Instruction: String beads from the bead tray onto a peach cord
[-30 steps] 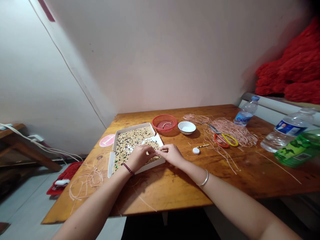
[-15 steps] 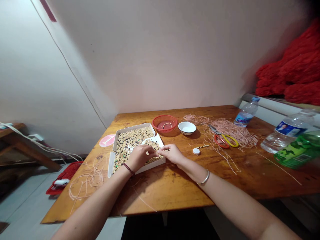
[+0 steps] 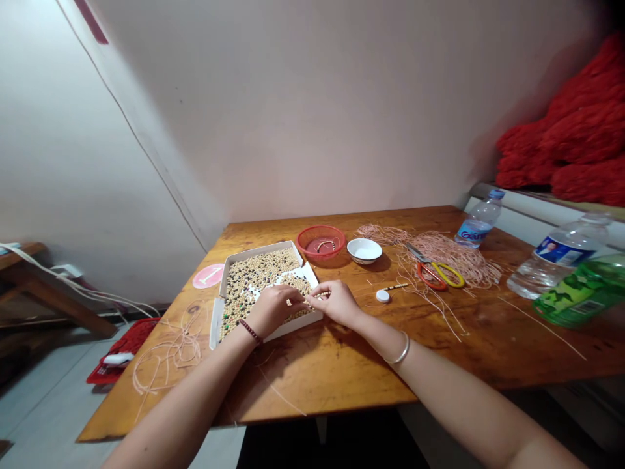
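And here we are, hands over the near right part of the open box of beads, with hardly any change from half a second ago: the view has swung a touch, so the bottles sit slightly farther left in it, while the things on the counter keep their places. Now the lettering: a big white "1" on the pink disc beside the box, and "Gan" or close to it on the blue label of the small bottle. The large clear bottle wears a blue label with a little portrait, the green bottle shows leaves and a barcode, and their print is too small to call. To the hands! The right hand comes in from the right, silver bangle on the wrist, thumb and forefinger clamped on a short bead strand. The left hand arches palm down, fingertips close together near the strand's left end; whether they grip it, I can't tell. Beyond them sit the red basket and white bowl, with the scissors open against the tangled cords.
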Demonstrator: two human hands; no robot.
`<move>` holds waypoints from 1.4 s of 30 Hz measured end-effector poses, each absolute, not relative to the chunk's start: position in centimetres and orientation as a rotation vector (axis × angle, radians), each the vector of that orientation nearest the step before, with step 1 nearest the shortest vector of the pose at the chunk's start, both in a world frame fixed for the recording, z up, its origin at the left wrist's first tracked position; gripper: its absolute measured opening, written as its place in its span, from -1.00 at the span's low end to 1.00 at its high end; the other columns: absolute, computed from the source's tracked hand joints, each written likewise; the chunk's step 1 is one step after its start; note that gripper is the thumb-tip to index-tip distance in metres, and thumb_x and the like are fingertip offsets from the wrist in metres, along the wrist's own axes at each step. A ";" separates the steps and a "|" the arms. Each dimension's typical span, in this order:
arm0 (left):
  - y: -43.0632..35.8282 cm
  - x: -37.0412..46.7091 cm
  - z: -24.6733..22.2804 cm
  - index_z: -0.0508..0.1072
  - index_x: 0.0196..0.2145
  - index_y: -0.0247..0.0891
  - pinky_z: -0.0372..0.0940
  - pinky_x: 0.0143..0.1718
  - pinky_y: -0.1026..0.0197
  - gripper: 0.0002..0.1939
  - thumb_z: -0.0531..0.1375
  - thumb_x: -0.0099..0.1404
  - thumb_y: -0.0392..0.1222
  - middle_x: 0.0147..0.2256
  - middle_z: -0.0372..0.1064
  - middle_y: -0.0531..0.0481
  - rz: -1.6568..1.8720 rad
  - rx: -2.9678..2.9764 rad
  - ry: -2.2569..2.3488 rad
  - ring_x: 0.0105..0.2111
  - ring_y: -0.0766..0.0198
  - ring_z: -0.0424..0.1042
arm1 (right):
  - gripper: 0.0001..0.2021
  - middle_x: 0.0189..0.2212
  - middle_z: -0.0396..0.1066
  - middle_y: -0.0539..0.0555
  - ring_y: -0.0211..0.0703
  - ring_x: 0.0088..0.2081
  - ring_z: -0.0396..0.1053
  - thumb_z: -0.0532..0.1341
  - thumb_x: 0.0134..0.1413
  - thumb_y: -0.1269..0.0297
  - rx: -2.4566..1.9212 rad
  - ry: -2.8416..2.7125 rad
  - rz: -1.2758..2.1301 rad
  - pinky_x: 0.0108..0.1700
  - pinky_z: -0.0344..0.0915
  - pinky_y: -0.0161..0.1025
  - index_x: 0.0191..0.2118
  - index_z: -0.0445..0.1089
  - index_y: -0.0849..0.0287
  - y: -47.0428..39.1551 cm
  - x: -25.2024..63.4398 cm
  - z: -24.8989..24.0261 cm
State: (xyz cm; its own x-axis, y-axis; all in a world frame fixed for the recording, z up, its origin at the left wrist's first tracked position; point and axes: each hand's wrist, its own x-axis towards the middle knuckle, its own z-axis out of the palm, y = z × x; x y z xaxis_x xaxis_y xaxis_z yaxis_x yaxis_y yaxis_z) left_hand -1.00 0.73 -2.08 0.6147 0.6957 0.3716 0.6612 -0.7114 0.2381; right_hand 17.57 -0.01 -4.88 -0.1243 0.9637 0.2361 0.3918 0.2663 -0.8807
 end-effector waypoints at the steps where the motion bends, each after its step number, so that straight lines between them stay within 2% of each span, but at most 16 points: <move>1: 0.7 -1.0 -2.1 0.49 -0.41 -0.24 0.19 -0.42 0.33 -0.75 0.18 0.25 -0.02 -0.47 0.44 0.02 0.681 2.756 1.149 -0.48 0.34 0.38 | -0.74 -0.61 0.42 0.03 -0.31 -0.59 0.22 0.29 -0.18 0.12 -1.256 -1.689 0.817 -0.52 0.09 -0.38 -0.44 0.55 0.25 -0.1 17.6 -4.8; 9: 0.7 -1.0 -2.1 0.50 -0.41 -0.25 0.19 -0.42 0.33 -0.76 0.18 0.26 -0.04 -0.48 0.44 0.01 0.657 2.771 1.131 -0.48 0.33 0.38 | -0.79 -0.53 0.50 0.07 -0.23 -0.51 0.34 0.28 -0.17 0.17 -1.250 -1.717 0.788 -0.45 0.19 -0.36 -0.46 0.54 0.22 -0.2 17.7 -4.3; 20: 0.8 -1.0 -2.1 0.50 -0.38 -0.25 0.22 -0.40 0.31 -0.83 0.18 0.27 -0.13 -0.44 0.45 0.00 0.680 2.750 1.137 -0.45 0.32 0.39 | -0.77 -0.63 0.40 0.01 -0.31 -0.59 0.23 0.28 -0.19 0.16 -1.274 -1.703 0.772 -0.54 0.08 -0.39 -0.45 0.55 0.22 -0.4 17.5 -4.5; 27: 0.7 -1.0 -2.1 0.50 -0.37 -0.24 0.21 -0.40 0.32 -0.84 0.19 0.26 -0.13 -0.42 0.46 0.00 0.685 2.745 1.156 -0.44 0.31 0.40 | -0.77 -0.57 0.44 0.03 -0.28 -0.55 0.26 0.28 -0.19 0.14 -1.262 -1.674 0.745 -0.50 0.12 -0.38 -0.46 0.52 0.22 -0.5 17.4 -4.5; 42: 0.5 -0.8 -2.0 0.50 -0.35 -0.25 0.23 -0.37 0.31 -0.87 0.17 0.27 -0.18 -0.42 0.46 -0.01 0.672 2.755 1.112 -0.42 0.31 0.40 | -0.89 -0.56 0.43 0.00 -0.30 -0.56 0.26 0.24 -0.17 0.28 -1.237 -1.793 0.551 -0.46 0.13 -0.38 -0.48 0.47 0.18 -1.0 17.6 -3.8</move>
State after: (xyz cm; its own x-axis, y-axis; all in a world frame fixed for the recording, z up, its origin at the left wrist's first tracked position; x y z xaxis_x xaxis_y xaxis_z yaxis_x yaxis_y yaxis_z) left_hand -0.78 0.55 -2.01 0.6369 0.6800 0.3632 0.6381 -0.7294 0.2467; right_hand 17.61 -1.03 -3.80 -0.1329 0.9054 0.4032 0.5229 0.4096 -0.7475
